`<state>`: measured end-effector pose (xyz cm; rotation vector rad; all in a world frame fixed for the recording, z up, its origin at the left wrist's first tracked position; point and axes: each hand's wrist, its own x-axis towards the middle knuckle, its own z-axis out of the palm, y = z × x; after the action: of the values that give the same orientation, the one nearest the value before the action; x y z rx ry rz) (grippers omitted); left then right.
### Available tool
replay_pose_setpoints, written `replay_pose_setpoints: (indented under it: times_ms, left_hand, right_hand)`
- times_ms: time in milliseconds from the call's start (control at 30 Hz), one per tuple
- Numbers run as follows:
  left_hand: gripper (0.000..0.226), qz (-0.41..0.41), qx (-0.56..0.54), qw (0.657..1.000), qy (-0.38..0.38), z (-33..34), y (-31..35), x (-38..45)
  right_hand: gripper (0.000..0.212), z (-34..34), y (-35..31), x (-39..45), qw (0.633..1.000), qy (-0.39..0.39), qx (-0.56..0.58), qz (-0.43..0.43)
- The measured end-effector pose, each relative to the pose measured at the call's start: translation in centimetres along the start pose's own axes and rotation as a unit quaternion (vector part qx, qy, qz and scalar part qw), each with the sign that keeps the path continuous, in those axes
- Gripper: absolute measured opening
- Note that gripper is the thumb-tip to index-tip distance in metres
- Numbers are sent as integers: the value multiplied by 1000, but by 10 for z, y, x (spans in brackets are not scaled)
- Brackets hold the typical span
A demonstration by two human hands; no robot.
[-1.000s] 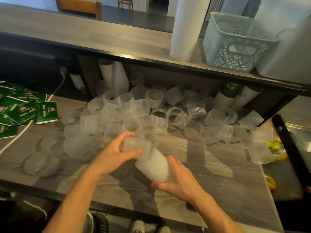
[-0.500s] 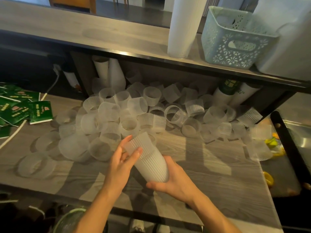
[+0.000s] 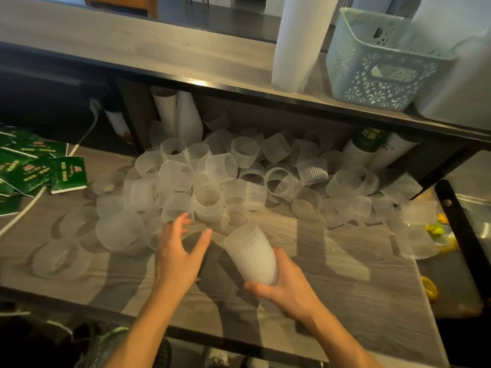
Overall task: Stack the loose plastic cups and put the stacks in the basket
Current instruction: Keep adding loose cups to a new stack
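Your right hand (image 3: 287, 288) grips the stack of ribbed cups (image 3: 251, 254); your left hand (image 3: 178, 251) hovers empty, fingers spread. Next, probably pinch a loose cup (image 3: 176, 208) and nest it.

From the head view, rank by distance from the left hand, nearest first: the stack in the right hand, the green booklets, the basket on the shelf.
From the left hand:
1. Cup stack, just right, gripped by the right hand.
2. Green booklets, far left on the counter.
3. Basket, upper shelf, far right.
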<state>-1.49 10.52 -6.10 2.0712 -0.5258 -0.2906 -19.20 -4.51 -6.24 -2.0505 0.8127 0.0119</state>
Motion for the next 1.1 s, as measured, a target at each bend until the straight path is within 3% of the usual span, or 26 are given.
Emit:
replay_pose_setpoints:
  times_ms: [67,200,333,467,633,733,900,1000,1100]
  left_hand:
    - [70,41,138,989,38,1,-7,17]
    - [94,181,366,913,16,16,-7,54]
    - [104,174,421,890,-23,33,-1,86]
    - [98,206,432,878,-14,42,-6,97]
    - [85,236,389,891,0,36,-7,97]
    - [84,226,333,915,16,25,-3,95]
    - [76,121,66,990,40,0,9,80]
    - [67,38,-103,994,-13,-10,21,63]
    - [58,36,-140,983,-114,-10,29,53]
  right_hand:
    - [85,-2,2,2,1000,5,-7,8]
    - [91,-3,3,5,1000,-1,-19,8]
    - [93,-1,3,7,1000,-4,-12,14]
    - [96,-5,5,5,1000,-7,-6,15]
    - [91,-9,9,6,1000,3,7,26]
    - [88,-12,7,9,999,9,13,30]
    - [87,-17,-1,21,999,0,-30,12]
    - [88,-20,-10,28,998,-10,-70,-2]
    - [87,-20,-19,37,994,-11,-109,-27]
